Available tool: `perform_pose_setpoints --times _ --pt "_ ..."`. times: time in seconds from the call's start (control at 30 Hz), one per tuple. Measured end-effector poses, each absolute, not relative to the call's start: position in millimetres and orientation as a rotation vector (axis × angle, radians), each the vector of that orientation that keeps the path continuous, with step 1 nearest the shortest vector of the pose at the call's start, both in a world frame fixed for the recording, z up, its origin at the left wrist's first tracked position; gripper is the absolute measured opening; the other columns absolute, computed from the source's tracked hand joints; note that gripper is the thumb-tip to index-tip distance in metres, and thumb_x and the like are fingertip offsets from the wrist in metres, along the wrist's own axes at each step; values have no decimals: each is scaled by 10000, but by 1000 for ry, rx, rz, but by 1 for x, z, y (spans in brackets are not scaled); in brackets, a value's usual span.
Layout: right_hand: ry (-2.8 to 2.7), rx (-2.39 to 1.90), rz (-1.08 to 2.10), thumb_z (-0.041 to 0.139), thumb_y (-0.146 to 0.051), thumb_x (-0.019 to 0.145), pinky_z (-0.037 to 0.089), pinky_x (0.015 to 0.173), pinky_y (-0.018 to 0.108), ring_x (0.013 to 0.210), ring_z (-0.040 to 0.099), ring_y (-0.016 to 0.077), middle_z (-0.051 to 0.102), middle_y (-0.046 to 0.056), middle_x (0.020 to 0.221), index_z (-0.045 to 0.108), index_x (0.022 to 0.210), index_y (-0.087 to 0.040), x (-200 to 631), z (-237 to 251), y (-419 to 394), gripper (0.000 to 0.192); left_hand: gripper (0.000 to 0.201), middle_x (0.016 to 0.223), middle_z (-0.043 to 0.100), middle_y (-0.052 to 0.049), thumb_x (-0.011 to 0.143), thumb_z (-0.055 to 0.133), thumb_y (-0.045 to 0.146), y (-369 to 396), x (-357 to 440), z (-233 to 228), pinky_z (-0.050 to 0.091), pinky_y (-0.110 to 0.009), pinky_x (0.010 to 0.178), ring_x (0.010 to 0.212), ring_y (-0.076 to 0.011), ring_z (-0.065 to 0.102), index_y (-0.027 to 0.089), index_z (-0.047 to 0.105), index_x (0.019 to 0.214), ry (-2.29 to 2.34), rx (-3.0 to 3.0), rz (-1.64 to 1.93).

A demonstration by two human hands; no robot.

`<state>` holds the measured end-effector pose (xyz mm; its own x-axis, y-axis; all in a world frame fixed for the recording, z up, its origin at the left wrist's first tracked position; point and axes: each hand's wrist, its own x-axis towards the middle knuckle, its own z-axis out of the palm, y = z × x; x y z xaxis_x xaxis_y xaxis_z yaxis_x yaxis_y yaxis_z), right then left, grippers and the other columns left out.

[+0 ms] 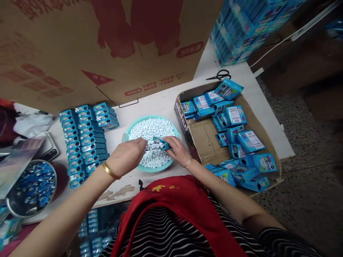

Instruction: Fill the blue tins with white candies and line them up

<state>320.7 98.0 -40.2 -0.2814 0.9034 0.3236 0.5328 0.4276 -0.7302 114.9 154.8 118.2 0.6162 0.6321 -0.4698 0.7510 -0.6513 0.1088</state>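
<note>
While the right hand (179,151) grips a small blue box (161,143) over the teal basin (125,135) of white pellets, left-hand fingers (142,144) pinch pellets into it (filling, seemingly); next, close it toward nine o'clock's filled rows (85,142).

Head view, steeply down, close

Left hand (125,155) covers part of the small blue case (161,143) and the pellets under it; fingertips not visible. Right hand (179,151) hides the case's other end. Print on the blue packs (235,116) in the cardboard tray (206,137) too small to read. Stack of blue boxes (241,28) cut off by top edge. Metal bowl (29,191) contents blurred. Big carton (80,46) blocks the counter (155,103) behind it.
</note>
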Motion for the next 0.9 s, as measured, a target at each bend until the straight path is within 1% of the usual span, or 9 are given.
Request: perform_pose_setpoints --times 0.07,0.17,0.3,0.4,0.5,0.57,0.67,0.77,0.9 --pt "-1956 -1206 648 493 -134 851 477 960 480 1118 538 267 573 117 1174 441 1314 -226 318 -41 98 475 226 937 635 -105 916 352 116 150 134 134 486 -322 634 797 -225 637 132 544 1034 1148 2618 -715" --pt "-1946 -1183 635 498 -141 856 477 961 474 1124 534 268 572 125 1178 444 1314 -219 316 -43 97 467 271 890 627 -99 899 316 51 143 151 151 478 -314 617 775 -222 635 133 561 983 1120 2665 -817" --pt "-1888 -1177 661 492 -132 860 471 973 464 1130 536 257 574 120 1189 451 1309 -223 320 -44 96 461 218 906 620 -84 905 368 106 146 129 146 476 -313 641 794 -214 623 155 570 970 1182 2662 -700" --pt "-1781 -1221 704 517 -159 869 464 986 455 1144 537 252 570 117 1206 459 1305 -230 330 -44 96 446 184 984 619 -81 917 419 217 152 84 102 471 -294 669 860 -206 614 170 555 1031 1369 2528 -580" --pt "-1669 -1286 709 578 -223 875 469 976 430 1123 552 244 576 112 1185 479 1277 -230 339 -43 97 414 121 970 627 -82 880 469 197 151 53 32 468 -300 702 874 -210 610 172 567 946 1425 2276 -616" --pt "-1623 -1325 702 609 -266 872 478 955 414 1088 569 235 586 103 1149 498 1247 -231 344 -41 98 393 111 949 626 -92 854 497 164 146 53 -15 472 -320 752 901 -223 608 169 572 937 1440 2140 -445" --pt "-1586 -1375 703 620 -314 870 488 925 404 1042 585 228 598 89 1104 516 1211 -231 345 -40 100 366 168 1042 611 -116 865 473 158 138 75 -66 469 -349 830 985 -239 592 165 561 1008 1436 2098 -280" --pt "-1550 -1413 713 621 -347 866 493 909 401 1021 593 227 608 82 1085 527 1182 -226 343 -42 101 352 236 1102 594 -114 864 445 140 135 91 -90 455 -357 892 1035 -233 575 166 529 1082 1416 2079 -145" --pt "-1496 -1449 740 627 -372 856 495 901 392 1004 598 224 614 77 1086 525 1173 -219 341 -47 99 366 214 1002 604 -74 860 451 171 134 85 -92 474 -338 840 930 -203 590 178 509 1067 1360 2035 -2"
